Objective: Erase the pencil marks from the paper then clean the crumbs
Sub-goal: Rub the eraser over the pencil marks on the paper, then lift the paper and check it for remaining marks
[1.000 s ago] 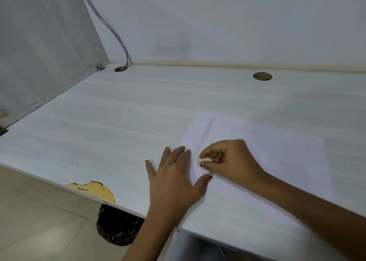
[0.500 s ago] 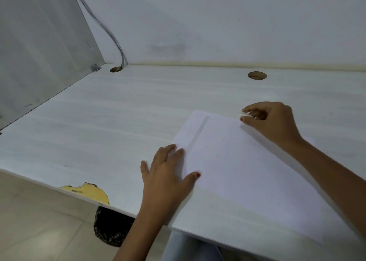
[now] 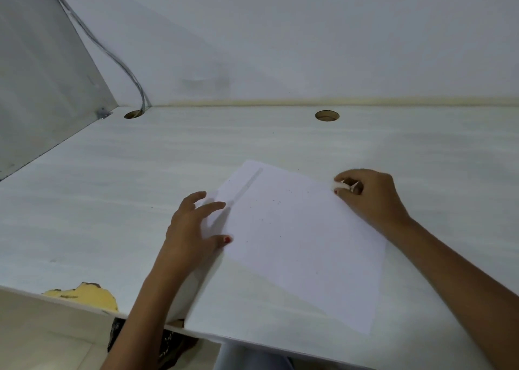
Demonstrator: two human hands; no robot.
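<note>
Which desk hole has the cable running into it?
The left hole, in the corner by the side panel; the cable drops into it. The right hole is empty.

The right hand (image 3: 370, 198) closes around a small white eraser (image 3: 341, 184), hiding all but one corner of it. The left hand (image 3: 193, 229) covers the near left corner of the paper (image 3: 303, 240). Dark specks scattered on the sheet are too small to identify, possibly eraser crumbs. Both forearms run off the near edge. A dark object (image 3: 168, 347) under the desk (image 3: 112, 201) is mostly hidden.
</note>
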